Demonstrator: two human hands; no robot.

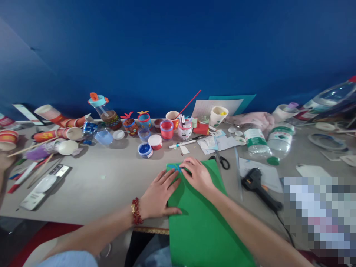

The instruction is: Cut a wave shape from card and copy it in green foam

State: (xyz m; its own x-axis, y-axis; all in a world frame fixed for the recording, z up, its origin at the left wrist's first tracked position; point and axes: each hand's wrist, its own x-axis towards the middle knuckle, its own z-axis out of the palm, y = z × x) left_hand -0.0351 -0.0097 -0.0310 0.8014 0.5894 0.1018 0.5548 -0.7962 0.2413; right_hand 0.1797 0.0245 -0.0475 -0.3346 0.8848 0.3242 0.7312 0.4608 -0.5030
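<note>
Green sheet (203, 222) lies flat on the table (111, 185), centre-front, near edge hanging over the table's front edge toward the person. Far left corner of the sheet carries blue marks, partly hidden by fingers.

Left hand (161, 196): palm down, fingers spread flat, resting on left edge of the sheet; thumb lies on the green, fingertips reach toward the far corner. Grip not closed on anything, pressing only. Red bead bracelet (136, 211) on that wrist.

Right hand (197, 174): on the far part of the sheet, fingers curled down at the far left corner, tips touching the sheet by the blue marks. Whether the grip pinches the corner or just presses it: cannot tell. Both hands just beside each other, fingertips nearly meeting.

Surroundings: scissors (221, 160) just beyond the sheet's far right corner. Black glue gun (257, 185) to the right of sheet, apart from it. Blue paint pot (145, 150) and red-lidded pot (155, 141) beyond the sheet, near. White marker pen (183, 143) beyond hands. Two clear plastic bottles (258, 144) lying on their sides at right rear. Paper cups (63, 133), decorated cups and paper scraps along the back by the blue wall (178, 48). Lower right of view is pixelated; contents not readable.
</note>
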